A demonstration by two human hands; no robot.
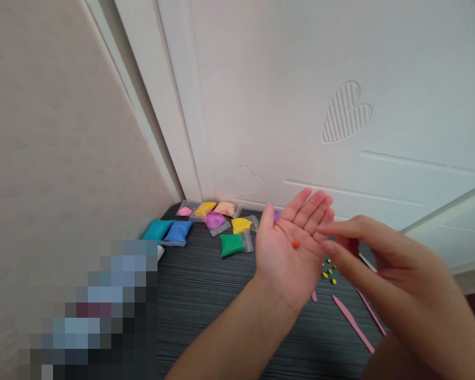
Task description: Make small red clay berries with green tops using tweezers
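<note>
A small orange ball of what looks like modelling clay rests on the palm of my left hand, which is turned up with its fingers stretched out. Beside those fingertips is my right hand, its thumb and index finger curved towards each other with a gap between the tips. I see nothing held in that gap. Below the right hand, small yellow and green bits lie on the dark tabletop, partly hidden by the hands. A pink modelling knife and a thinner pink tool lie nearer me.
Several clay packets line the back of the table, among them a green one, a yellow one, a blue one and a teal one. A white panel with heart reliefs rises behind. The lower left is pixelated.
</note>
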